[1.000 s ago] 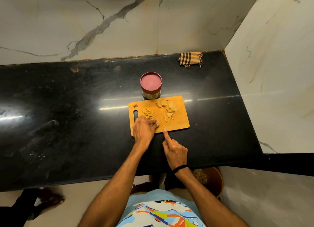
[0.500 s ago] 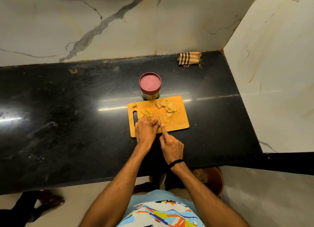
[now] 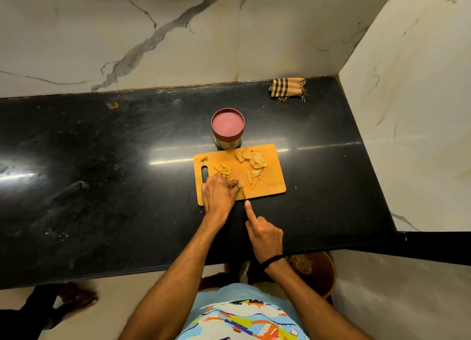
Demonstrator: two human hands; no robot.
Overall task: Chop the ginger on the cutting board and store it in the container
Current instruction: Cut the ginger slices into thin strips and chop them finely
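Note:
An orange cutting board (image 3: 270, 184) lies on the black counter. Ginger slices (image 3: 254, 160) are piled at its far right, and thin ginger strips (image 3: 224, 171) lie near its handle slot. My left hand (image 3: 219, 194) presses down on a piece of ginger at the board's near edge, fingertips curled. My right hand (image 3: 265, 234) grips a knife, forefinger stretched along its back; the thin blade (image 3: 243, 189) rests on the board just right of my left fingertips. A steel container with a closed pink lid (image 3: 227, 126) stands right behind the board.
A folded striped cloth (image 3: 288, 88) lies in the far right corner of the counter (image 3: 102, 174). Marble walls close the back and right side. A brown bin (image 3: 316, 271) stands on the floor under the counter edge, and someone's foot (image 3: 74, 299) is at the lower left.
My right hand pushed the knife forward along the board and has now drawn it back toward me. My left hand stays on the ginger.

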